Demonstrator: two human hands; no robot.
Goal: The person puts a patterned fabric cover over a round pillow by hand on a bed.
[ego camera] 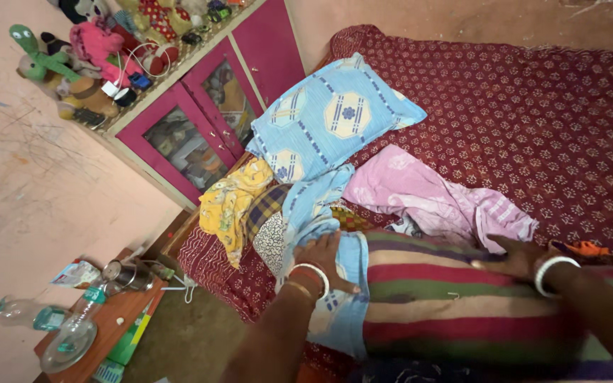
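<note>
From the head view we look down on a bed (533, 106) covered in a dark red patterned sheet. Our left hand (321, 259) lies flat, fingers spread and grasping nothing, on a light blue cloth (335, 312) at the near edge of the bed. Our right hand (516, 259) is likewise released, palm pressed onto a striped cloth (448, 305) in red, green and tan that touches the blue one. Just beyond lie a pink garment (427, 198), a yellow cloth (228, 202) and a blue patterned pillow (335, 117), all close together. We judge the cloths light, soft and limp; they would sag unless taken by an edge or corner. To the left stand a pink cabinet (207, 120) with soft toys (72, 57) on top, and a low worktop (118, 312) with plastic bottles (72, 330).
</note>
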